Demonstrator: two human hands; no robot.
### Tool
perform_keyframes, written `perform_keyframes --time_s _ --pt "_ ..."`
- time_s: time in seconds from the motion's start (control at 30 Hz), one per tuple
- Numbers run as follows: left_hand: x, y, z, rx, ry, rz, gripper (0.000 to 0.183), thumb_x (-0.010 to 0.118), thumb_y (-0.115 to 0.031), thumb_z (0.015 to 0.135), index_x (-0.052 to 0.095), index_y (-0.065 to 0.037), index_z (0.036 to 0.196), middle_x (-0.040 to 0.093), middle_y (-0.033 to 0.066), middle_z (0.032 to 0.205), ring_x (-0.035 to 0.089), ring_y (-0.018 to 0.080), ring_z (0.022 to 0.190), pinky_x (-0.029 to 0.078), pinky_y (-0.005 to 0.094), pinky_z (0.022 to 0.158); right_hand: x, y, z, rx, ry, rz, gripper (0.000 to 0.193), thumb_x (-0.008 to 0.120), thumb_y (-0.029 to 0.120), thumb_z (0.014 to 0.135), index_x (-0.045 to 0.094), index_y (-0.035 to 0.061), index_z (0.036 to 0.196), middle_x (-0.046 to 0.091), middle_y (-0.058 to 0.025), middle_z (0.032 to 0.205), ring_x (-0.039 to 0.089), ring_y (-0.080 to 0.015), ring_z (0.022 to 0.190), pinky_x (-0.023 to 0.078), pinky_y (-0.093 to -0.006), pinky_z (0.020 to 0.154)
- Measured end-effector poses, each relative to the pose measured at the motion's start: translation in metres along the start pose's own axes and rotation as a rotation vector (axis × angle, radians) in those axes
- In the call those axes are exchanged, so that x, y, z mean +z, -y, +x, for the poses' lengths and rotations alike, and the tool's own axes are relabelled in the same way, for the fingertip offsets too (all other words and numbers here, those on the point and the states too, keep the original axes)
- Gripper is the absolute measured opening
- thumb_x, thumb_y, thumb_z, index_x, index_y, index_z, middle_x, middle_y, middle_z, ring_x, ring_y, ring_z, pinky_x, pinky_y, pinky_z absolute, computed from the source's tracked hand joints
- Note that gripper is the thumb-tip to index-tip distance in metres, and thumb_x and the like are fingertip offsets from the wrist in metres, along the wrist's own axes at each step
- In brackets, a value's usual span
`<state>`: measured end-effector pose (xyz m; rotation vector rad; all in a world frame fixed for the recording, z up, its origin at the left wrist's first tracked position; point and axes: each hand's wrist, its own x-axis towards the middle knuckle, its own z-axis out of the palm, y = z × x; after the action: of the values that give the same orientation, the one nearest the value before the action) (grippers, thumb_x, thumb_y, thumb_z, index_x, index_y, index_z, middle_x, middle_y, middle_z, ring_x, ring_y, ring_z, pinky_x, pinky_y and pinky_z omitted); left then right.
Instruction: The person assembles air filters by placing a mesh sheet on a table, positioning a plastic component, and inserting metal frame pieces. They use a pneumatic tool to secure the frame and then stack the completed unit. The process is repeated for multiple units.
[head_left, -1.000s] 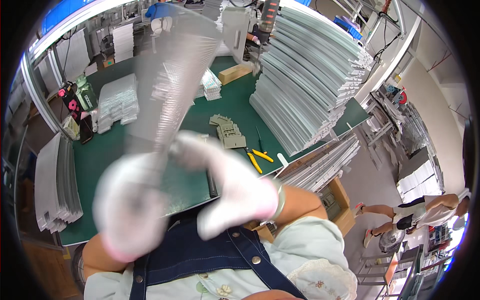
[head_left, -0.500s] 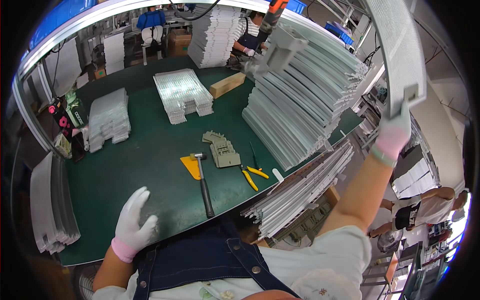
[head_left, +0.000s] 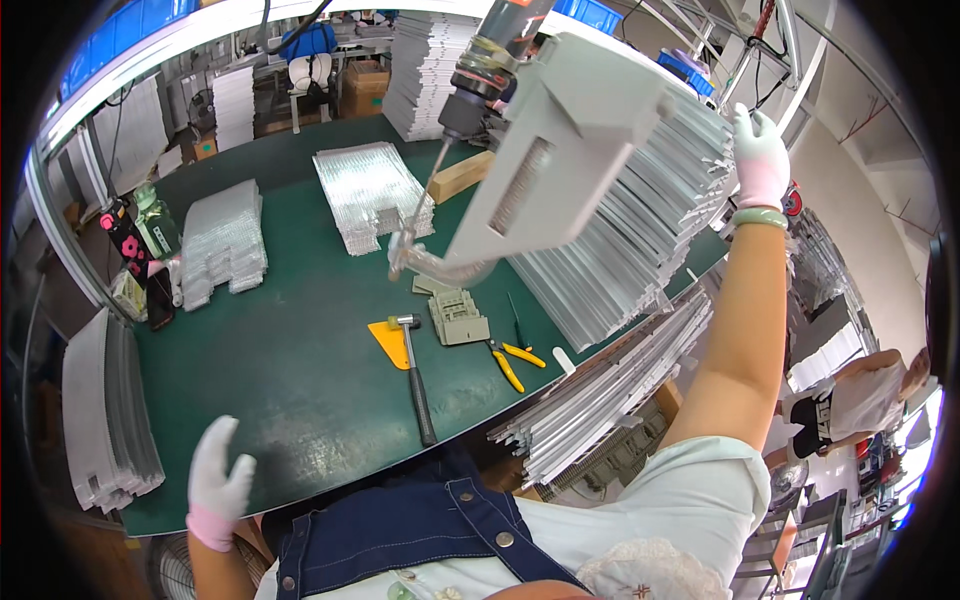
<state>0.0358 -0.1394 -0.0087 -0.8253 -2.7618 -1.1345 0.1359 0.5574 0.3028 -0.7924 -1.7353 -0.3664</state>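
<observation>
My left hand (head_left: 217, 485), in a white glove with a pink cuff, hovers at the table's near left edge with its thumb apart and nothing in it. High at the right, beyond the big stack of grey metal panels (head_left: 625, 225), my gloved right hand (head_left: 760, 160) is raised with fingers apart and empty. A green bangle (head_left: 760, 217) circles that wrist. Between my hands lie a hammer (head_left: 414, 385), a yellow scraper-like plate (head_left: 391, 345), yellow-handled pliers (head_left: 513, 363), a thin screwdriver (head_left: 519, 322) and some grey-green plastic parts (head_left: 458, 318).
A power screwdriver (head_left: 487, 70) and a pale grey plastic holder (head_left: 560, 150) hang over the green table (head_left: 290, 370). Panel piles (head_left: 368, 190) stand farther back, others (head_left: 105, 410) at the left edge. A wooden block (head_left: 462, 177) lies behind. Another person (head_left: 850, 408) is at far right.
The long perforated panel has left my right hand and is out of view; that hand has moved up and left. My left hand shifted left and down. The hanging holder looks larger and lower.
</observation>
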Motion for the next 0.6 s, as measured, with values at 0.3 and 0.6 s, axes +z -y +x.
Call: perform_keyframes --time_s 0.3,0.6 --pt "-0.117 0.078 0.019 -0.012 -0.402 0.340 0.044 0.052 -0.001 0.095 0.049 0.005 0.138 0.052 0.0188 0.142 0.047 0.0305 0.135 0.031 0.0371 0.115 0.015 -0.003 0.021 0.111 0.260 -0.122 0.052 0.061 0.049 0.089 0.066 0.0106 0.124 0.065 -0.0163 0.122 0.060 -0.0353 0.115 0.047 -0.0448 0.098" --pt "-0.270 0.234 -0.053 -0.678 -0.409 0.939 0.067 0.060 -0.047 0.091 0.050 -0.005 0.142 0.054 0.0183 0.141 0.048 0.0335 0.134 0.034 0.0412 0.115 -0.055 0.148 -0.271 -0.604 0.108 0.526 0.034 0.064 0.002 0.091 0.061 -0.0026 0.124 0.061 -0.0198 0.130 0.056 -0.0382 0.124 0.042 -0.0472 0.108"
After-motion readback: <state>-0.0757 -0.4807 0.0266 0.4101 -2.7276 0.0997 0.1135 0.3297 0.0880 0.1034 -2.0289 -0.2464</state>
